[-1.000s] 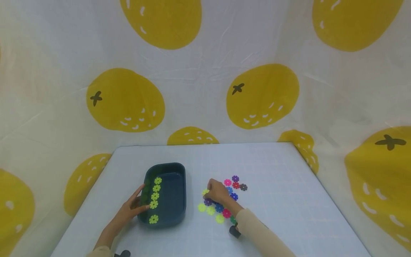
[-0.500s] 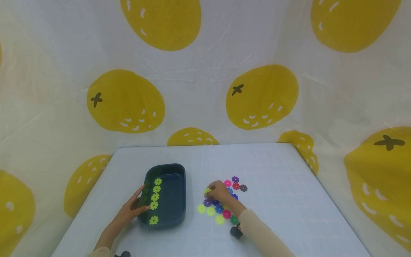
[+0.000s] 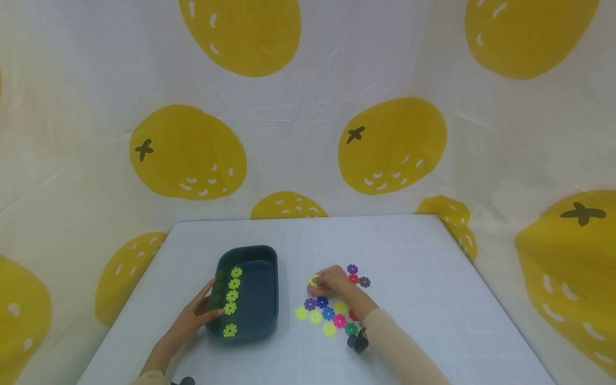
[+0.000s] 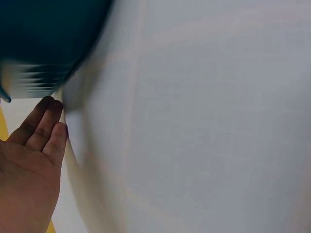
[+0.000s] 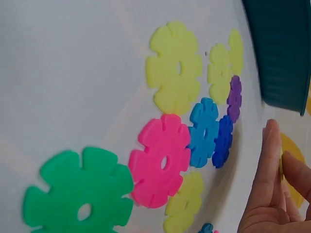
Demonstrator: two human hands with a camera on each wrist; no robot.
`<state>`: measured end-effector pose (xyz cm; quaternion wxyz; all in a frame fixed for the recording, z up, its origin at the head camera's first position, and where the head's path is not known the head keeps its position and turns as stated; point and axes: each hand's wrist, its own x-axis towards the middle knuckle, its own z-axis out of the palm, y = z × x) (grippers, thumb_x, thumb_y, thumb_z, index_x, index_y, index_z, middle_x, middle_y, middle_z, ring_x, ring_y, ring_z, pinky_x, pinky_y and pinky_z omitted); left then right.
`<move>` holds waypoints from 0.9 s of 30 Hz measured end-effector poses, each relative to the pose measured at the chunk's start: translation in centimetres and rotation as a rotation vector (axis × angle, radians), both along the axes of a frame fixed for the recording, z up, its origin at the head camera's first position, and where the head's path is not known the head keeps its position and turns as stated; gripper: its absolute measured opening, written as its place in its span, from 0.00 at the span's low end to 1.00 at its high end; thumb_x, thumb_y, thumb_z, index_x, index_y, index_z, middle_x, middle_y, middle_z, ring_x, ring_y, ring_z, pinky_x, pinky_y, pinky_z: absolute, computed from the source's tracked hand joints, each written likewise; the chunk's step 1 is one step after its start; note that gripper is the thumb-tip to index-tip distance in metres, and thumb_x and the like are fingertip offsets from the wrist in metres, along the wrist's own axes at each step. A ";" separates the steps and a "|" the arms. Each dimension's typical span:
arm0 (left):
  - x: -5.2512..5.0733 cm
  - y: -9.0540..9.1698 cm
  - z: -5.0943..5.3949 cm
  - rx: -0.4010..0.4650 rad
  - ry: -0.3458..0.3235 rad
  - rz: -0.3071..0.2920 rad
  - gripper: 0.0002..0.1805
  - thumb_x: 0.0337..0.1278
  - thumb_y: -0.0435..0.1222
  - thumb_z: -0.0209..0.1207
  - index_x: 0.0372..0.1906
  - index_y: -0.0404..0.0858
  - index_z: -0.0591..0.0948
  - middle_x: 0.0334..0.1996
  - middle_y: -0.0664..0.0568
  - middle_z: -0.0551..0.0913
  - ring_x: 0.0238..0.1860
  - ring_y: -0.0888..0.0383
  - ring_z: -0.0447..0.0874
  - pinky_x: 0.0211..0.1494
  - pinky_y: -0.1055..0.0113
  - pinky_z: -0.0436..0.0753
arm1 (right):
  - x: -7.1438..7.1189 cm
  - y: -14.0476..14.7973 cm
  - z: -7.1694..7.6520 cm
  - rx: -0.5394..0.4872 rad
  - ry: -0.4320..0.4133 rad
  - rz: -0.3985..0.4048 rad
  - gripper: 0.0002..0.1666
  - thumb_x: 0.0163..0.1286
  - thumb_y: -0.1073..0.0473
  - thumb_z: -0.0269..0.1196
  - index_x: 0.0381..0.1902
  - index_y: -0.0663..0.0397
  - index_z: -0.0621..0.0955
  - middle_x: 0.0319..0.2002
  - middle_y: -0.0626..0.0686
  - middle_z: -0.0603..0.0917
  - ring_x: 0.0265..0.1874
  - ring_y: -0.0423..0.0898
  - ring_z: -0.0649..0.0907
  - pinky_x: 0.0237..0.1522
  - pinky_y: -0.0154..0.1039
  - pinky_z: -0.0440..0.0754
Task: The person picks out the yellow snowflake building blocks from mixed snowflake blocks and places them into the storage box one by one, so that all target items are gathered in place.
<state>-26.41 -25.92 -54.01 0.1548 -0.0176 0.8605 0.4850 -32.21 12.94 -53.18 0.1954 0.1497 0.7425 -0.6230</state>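
My right hand [image 3: 332, 282] pinches a yellow-green flower-shaped disc [image 3: 314, 279] between thumb and fingers, above the table. In the right wrist view that disc [image 5: 281, 162] shows only as a thin edge. A dark teal tray [image 3: 257, 299] stands to the left, with several yellow-green discs [image 3: 232, 295] in a row along its left side. My left hand [image 3: 190, 318] rests at the tray's left rim, its thumb reaching over the edge. Three of its fingers lie straight beside the tray wall in the left wrist view; the index finger and thumb are hidden there.
Several loose discs lie right of the tray, among them blue [image 3: 328, 313], pink [image 3: 339, 321], green [image 3: 351, 328] and yellow-green [image 3: 301, 313] ones. A grey disc [image 3: 364, 282] sits farther right. A white cloth [image 3: 409, 256] covers the table.
My right hand has drawn the yellow-green disc up from among the others and slightly away from me, uncovering discs beneath. The left hand and tray have stayed in place.
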 end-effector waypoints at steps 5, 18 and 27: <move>0.0 0.0 0.0 -0.005 -0.007 -0.002 0.52 0.59 0.52 0.66 0.79 0.65 0.45 0.78 0.32 0.49 0.76 0.30 0.49 0.71 0.33 0.63 | -0.1 0.4 0.8 0.012 -0.006 0.000 0.27 0.67 0.60 0.66 0.60 0.67 0.76 0.34 0.57 0.90 0.32 0.49 0.91 0.38 0.35 0.88; -0.2 -0.3 -0.3 0.002 -0.001 -0.014 0.52 0.59 0.51 0.66 0.79 0.67 0.44 0.77 0.32 0.51 0.75 0.30 0.51 0.70 0.33 0.65 | -1.0 0.9 1.5 -0.034 -0.016 0.022 0.24 0.67 0.63 0.65 0.59 0.68 0.76 0.35 0.58 0.90 0.33 0.49 0.91 0.37 0.36 0.88; -0.3 -0.3 -0.4 0.006 0.010 -0.021 0.52 0.59 0.51 0.65 0.79 0.66 0.44 0.77 0.32 0.50 0.75 0.30 0.52 0.70 0.33 0.65 | -1.6 0.9 2.0 -0.093 -0.037 0.019 0.21 0.69 0.66 0.62 0.58 0.70 0.76 0.36 0.60 0.90 0.34 0.51 0.91 0.36 0.36 0.88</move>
